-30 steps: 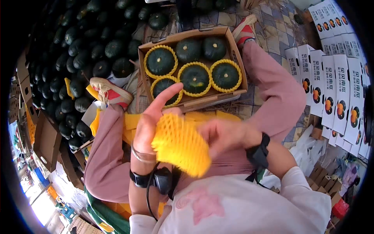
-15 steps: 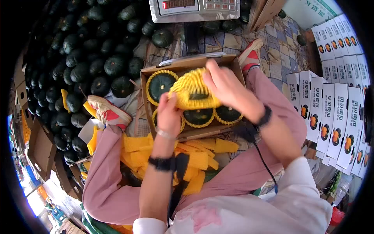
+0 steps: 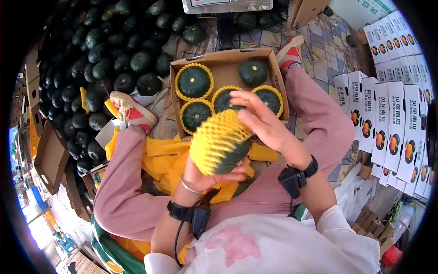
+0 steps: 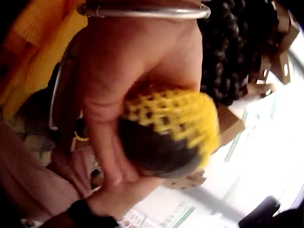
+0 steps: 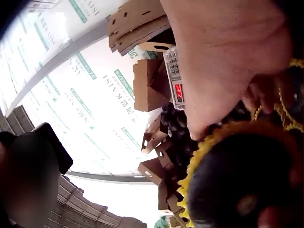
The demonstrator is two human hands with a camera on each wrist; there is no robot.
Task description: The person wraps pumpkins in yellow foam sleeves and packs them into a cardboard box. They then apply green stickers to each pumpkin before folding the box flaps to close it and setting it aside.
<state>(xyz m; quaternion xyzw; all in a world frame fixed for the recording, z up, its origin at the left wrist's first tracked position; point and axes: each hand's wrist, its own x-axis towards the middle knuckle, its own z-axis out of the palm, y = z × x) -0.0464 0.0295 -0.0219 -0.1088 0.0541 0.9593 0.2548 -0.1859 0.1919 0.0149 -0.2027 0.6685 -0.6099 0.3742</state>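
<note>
My left hand cups a dark green pumpkin from below, its fingers curled round the side. A yellow foam net sleeve covers the pumpkin's upper part, and bare dark skin shows below the mesh. The right hand reaches over the top with fingers fairly straight, its thumb touching the sleeve's edge. Close up in the right wrist view, the pumpkin's stem end shows inside the net rim. Just beyond stands an open cardboard box with several netted pumpkins and one bare pumpkin.
Loose yellow net sleeves lie between the legs. A large heap of pumpkins fills the left side. Printed white cartons are stacked at the right. Beyond the box stands a scale.
An empty net sleeve was in the hands at first; it was then stretched over a bare pumpkin above the box. That pumpkin has come out toward the body, leaving one bare pumpkin in the back row.
</note>
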